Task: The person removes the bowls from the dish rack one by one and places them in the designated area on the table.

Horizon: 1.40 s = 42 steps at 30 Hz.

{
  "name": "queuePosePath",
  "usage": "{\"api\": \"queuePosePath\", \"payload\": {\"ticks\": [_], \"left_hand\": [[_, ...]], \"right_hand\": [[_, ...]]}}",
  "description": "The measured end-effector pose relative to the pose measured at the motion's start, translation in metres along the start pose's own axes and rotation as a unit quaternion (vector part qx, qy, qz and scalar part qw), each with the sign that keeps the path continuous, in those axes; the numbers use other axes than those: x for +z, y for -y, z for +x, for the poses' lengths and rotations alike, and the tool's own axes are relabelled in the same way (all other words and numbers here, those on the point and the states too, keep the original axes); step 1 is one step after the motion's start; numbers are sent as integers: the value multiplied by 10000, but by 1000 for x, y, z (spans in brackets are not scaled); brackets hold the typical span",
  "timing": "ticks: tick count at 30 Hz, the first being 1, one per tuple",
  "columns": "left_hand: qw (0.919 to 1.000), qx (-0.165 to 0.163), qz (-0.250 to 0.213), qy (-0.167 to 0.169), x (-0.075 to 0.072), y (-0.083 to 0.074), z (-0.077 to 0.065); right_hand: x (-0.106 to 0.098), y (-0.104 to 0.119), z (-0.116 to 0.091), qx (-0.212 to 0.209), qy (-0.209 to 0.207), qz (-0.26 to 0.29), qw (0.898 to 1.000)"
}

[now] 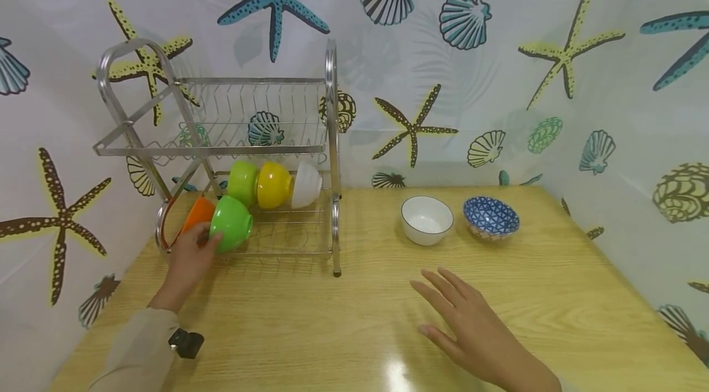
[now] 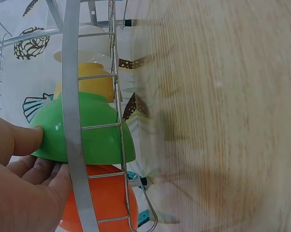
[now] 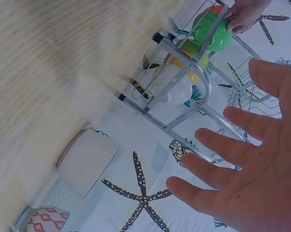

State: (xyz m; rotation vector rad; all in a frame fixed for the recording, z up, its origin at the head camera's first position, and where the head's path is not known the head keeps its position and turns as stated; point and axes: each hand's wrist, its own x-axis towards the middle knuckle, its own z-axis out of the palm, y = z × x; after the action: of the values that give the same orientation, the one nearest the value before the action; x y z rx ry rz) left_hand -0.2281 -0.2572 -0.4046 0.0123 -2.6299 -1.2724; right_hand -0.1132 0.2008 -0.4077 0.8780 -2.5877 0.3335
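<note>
My left hand (image 1: 191, 260) pinches the rim of a bright green bowl (image 1: 232, 224) that sits on its side in the lower tier of a metal dish rack (image 1: 288, 149). In the left wrist view, the thumb lies on the outside of the green bowl (image 2: 97, 128) and the other fingers reach behind its rim. Right beside it stands an orange bowl (image 1: 198, 213), partly hidden. Behind them are a lighter green bowl (image 1: 241, 181), a yellow bowl (image 1: 272, 186) and a white bowl (image 1: 306, 186). My right hand (image 1: 471, 327) hovers over the table with fingers spread, holding nothing.
On the table (image 1: 365, 318), right of the rack, stand a white bowl (image 1: 426, 223) with a dark rim and a blue-patterned bowl (image 1: 490, 217). The rack's upper tier overhangs the lower bowls. A curtain (image 1: 498, 152) printed with starfish and shells surrounds the table.
</note>
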Motion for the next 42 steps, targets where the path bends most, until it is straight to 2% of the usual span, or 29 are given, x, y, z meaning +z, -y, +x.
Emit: {"api": "queuePosePath", "payload": {"ticks": [5,16,21,29,42], "left_hand": [[9999,-136,22,65,0,-1,1],[10000,-55,52,62,-3,4,4],[9997,-229,-89,97,-2,3,3],[9996,-224,-162,-14,0,4,2],[9996,-159,-10,-243,2,5,0]], "right_hand": [[1,1,-1,66,63,20,10000],[2,-1,-1,22,36,11,10000],[3,-2,-1,4,-16,50,10000],[5,-2,-3,19,-53,103,9999],[4,-2,-4,145,87,244,9996]]}}
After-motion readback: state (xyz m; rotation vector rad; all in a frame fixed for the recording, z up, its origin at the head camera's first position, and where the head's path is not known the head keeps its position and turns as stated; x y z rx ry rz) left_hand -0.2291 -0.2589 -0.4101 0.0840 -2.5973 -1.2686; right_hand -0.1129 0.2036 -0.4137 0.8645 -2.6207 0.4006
